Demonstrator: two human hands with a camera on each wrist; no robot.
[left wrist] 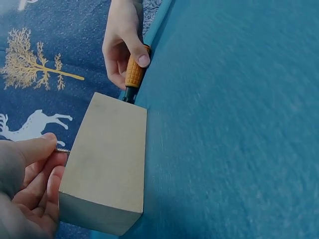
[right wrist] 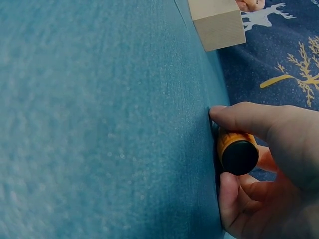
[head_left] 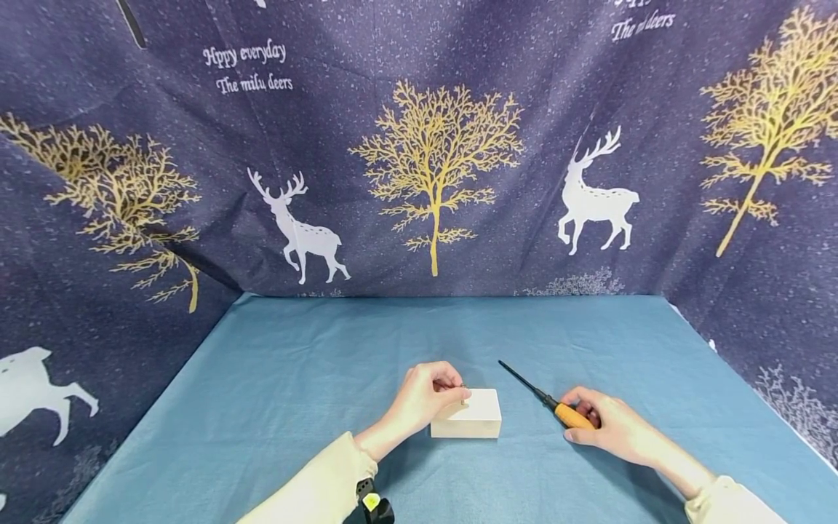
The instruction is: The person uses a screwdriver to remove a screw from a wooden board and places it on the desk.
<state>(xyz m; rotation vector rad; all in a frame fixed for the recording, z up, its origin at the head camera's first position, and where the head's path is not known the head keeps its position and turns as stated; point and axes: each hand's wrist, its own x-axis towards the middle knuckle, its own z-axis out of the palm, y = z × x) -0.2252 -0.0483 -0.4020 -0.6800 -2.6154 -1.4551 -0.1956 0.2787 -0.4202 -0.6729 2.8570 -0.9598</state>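
A pale wooden block (head_left: 466,427) lies on the blue cloth in front of the person. Over its top, the left hand (head_left: 424,393) pinches a small brass-coloured screw (head_left: 463,397) between thumb and fingers, upright at the block's top face. The left wrist view shows a bit of the screw's threaded shank (left wrist: 62,150) between the fingertips and the block; whether its tip is in the wood is hidden. To the right of the block, the right hand (head_left: 612,426) grips the orange handle of a screwdriver (head_left: 572,415). Its black shaft points away and to the left, low over the cloth.
The blue cloth (head_left: 314,364) covers the table. Behind it and at both sides hangs a dark blue curtain (head_left: 393,240) printed with deer and golden trees. A black device (head_left: 374,502) is strapped at the left wrist.
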